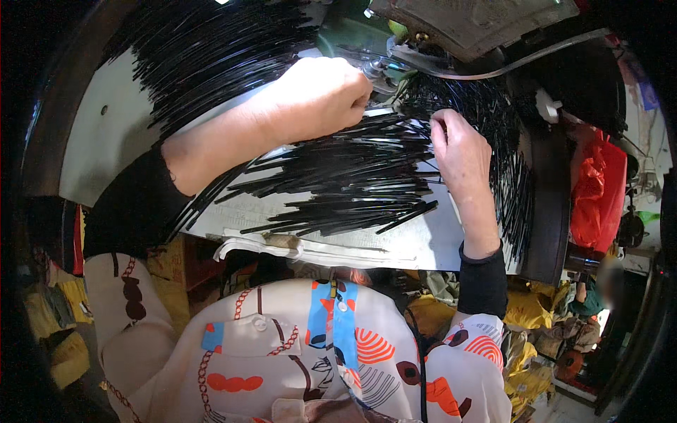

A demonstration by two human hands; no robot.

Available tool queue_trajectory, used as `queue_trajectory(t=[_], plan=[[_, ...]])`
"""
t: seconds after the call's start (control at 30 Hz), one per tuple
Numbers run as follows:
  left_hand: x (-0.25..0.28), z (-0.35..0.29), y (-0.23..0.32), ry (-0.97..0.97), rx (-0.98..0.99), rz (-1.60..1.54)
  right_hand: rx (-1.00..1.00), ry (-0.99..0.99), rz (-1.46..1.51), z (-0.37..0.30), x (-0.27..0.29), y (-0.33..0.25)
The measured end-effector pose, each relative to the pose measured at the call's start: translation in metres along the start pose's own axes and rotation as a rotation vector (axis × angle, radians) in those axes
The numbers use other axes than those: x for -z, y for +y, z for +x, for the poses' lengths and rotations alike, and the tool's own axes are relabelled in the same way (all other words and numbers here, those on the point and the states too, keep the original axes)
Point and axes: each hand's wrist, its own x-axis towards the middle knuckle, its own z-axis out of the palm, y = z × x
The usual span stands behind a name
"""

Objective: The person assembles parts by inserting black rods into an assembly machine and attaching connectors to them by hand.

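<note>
My left hand (326, 93) is curled closed beside the metal needle area (384, 74) of what looks like a sewing machine (479, 25). Whatever its fingers hold is hidden behind the knuckles. To the right, my right hand (462, 151) is closed with thumb and forefinger brought together at the edge of the black strips; I cannot make out what is between them. Narrow black strips (338, 173) lie in a loose heap on the white tabletop (430, 243), below and between both hands. Both forearms wear black sleeve cuffs.
A bigger pile of black strips (204, 56) covers the far left, and another tangle (504, 162) runs down the right side. A white cloth strip (303, 252) lies along the front edge. Red fabric (599, 190) hangs at right; a person (592, 292) is in the background.
</note>
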Motion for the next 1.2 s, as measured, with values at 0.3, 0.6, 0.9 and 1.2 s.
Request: queue_trajectory(t=[0.3, 0.6, 0.9, 1.2], plan=[[0.002, 0.005, -0.016, -0.061, 0.052, -0.278, 0.085, 0.109, 0.061, 0.000, 0.002, -0.003], [0.020, 0.006, -0.015, -0.269, 0.218, -0.482, 0.000, 0.115, 0.113, 0.004, 0.005, -0.020], [0.009, 0.005, -0.026, -0.289, 0.323, -0.836, -0.216, 0.083, 1.532, 0.021, 0.006, -0.057], [0.014, 0.003, -0.029, -0.325, 0.424, -1.118, -0.218, 0.028, 1.162, 0.014, -0.012, -0.055]])
